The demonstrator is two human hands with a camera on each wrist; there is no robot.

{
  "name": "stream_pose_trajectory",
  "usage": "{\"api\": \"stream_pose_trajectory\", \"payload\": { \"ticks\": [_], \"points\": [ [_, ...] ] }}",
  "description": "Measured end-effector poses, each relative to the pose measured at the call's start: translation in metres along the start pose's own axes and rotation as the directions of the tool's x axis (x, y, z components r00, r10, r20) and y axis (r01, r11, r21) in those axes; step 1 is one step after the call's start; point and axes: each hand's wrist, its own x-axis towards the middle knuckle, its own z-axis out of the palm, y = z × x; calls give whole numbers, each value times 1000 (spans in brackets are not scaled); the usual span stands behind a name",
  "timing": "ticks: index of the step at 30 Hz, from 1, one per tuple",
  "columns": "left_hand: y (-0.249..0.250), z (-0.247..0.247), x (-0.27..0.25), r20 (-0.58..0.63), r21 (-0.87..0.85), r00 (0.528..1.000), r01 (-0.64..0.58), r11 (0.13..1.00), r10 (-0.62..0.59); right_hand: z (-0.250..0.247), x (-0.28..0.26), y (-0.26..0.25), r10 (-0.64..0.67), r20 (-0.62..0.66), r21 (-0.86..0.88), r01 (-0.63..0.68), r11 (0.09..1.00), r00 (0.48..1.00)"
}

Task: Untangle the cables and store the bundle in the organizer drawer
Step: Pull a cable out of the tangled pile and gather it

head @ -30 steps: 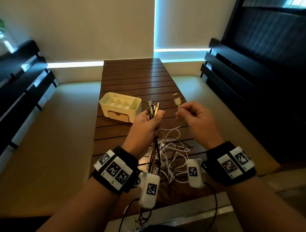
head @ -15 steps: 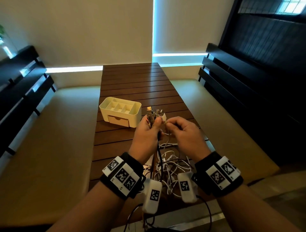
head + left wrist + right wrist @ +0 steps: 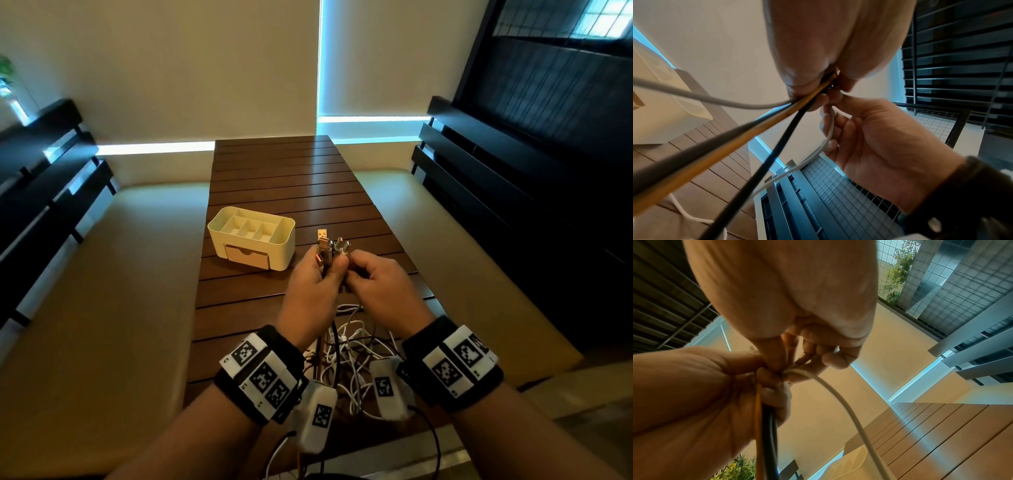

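My left hand [image 3: 317,274] grips a bunch of cable ends [image 3: 330,247] upright, the plugs sticking out above the fist. Black and yellow cables [image 3: 748,138] run down out of that fist. My right hand [image 3: 368,274] sits tight against the left one and pinches a white cable [image 3: 842,402] at the same bunch. The rest of the cables lie in a loose tangle [image 3: 352,346] on the table below my wrists. A cream organizer [image 3: 251,240] stands to the left on the table, its wooden drawer [image 3: 247,255] closed.
The slatted wooden table [image 3: 291,178] runs away from me between two beige cushioned benches [image 3: 102,291]. Dark slatted backrests [image 3: 513,192] line both sides. A wall and a bright window strip are at the far end.
My right hand carried the white cable's plug from up on the right over to the left hand. Both hands now meet at the bunch of plugs.
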Motion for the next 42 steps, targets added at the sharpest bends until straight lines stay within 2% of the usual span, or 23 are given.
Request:
{"api": "stream_pose_trajectory", "payload": {
  "ticks": [3, 5, 9, 11, 14, 17, 20, 23, 25, 29, 32, 37, 39, 42],
  "points": [
    [1, -3, 4, 5, 11, 1000, -12, 1000, 12, 2, 0, 1, -15, -34, 28, 16, 999, 999],
    [3, -4, 6, -12, -24, 1000, -4, 1000, 4, 7, -1, 5, 17, -43, 119, -12, 993, 999],
    [13, -10, 12, -143, -12, 988, -62, 998, 59, 20, -3, 27, 78, 28, 321, -83, 943, 997],
    [22, -16, 18, -171, -132, 984, -68, 989, 45, 26, -4, 46, 115, 89, 258, -134, 957, 989],
    [35, -22, 24, -135, -373, 990, -77, 925, 28, 31, -5, 71, 207, 169, 138, -231, 963, 964],
    [38, -27, 26, -104, -362, 993, -87, 928, 53, 27, 0, 77, 237, 186, 150, -266, 952, 954],
    [29, -36, 30, -70, -271, 996, -64, 960, 46, 15, 13, 60, 192, 94, 138, -204, 969, 977],
    [17, -44, 37, -46, -56, 997, -58, 997, 56, -2, 27, 36, 111, -53, 233, -96, 968, 992],
    [13, -46, 41, 26, 57, 998, -62, 996, 61, -7, 34, 18, 27, -75, 275, -5, 961, 997],
    [18, -48, 49, 193, 73, 980, -64, 995, 48, -8, 48, 2, -92, -111, 283, 120, 952, 990],
    [21, -52, 54, 287, 38, 958, -35, 999, 22, -5, 52, 4, -95, -131, 294, 130, 947, 987],
    [21, -53, 58, 247, 88, 968, -74, 993, 50, 9, 47, 31, -41, -14, 201, 43, 979, 999],
    [21, -53, 59, 222, 37, 974, -48, 998, 39, 16, 45, 49, 29, 94, 109, -39, 993, 995],
    [21, -56, 60, 170, -52, 985, 3, 999, 6, 21, 38, 76, 163, 232, -23, -162, 987, 959]
  ]
}}
